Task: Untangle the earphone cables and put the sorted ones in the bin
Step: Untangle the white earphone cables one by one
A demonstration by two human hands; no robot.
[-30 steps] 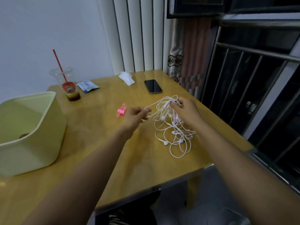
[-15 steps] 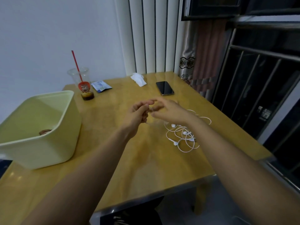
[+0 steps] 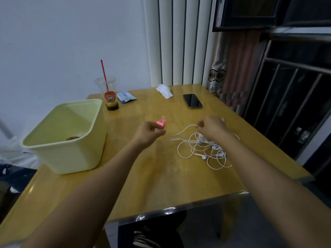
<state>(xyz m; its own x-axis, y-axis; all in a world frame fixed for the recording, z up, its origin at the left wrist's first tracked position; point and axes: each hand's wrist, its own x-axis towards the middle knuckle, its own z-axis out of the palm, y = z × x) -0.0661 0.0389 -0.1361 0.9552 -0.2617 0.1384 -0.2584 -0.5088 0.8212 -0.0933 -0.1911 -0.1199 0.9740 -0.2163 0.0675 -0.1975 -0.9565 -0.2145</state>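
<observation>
A tangle of white earphone cables (image 3: 204,149) lies on the wooden table (image 3: 161,176) right of centre, with several earbuds showing. My right hand (image 3: 211,127) hovers over its far side and pinches one strand that arcs off to the left. My left hand (image 3: 148,132) is curled, its fingertips pinched together near the loose cable ends; blur hides whether a strand is between them. The pale yellow bin (image 3: 68,136) stands at the left with a small dark thing inside.
A pink clip (image 3: 161,122) lies just beyond my left hand. At the table's back are a plastic cup with a red straw (image 3: 107,93), a blue packet (image 3: 126,97), a crumpled tissue (image 3: 164,91) and a black phone (image 3: 192,101). Window bars run along the right.
The cable bundle, held up a second ago, now lies on the table. My hands met at the centre, then drew apart, a strand stretching from my right hand.
</observation>
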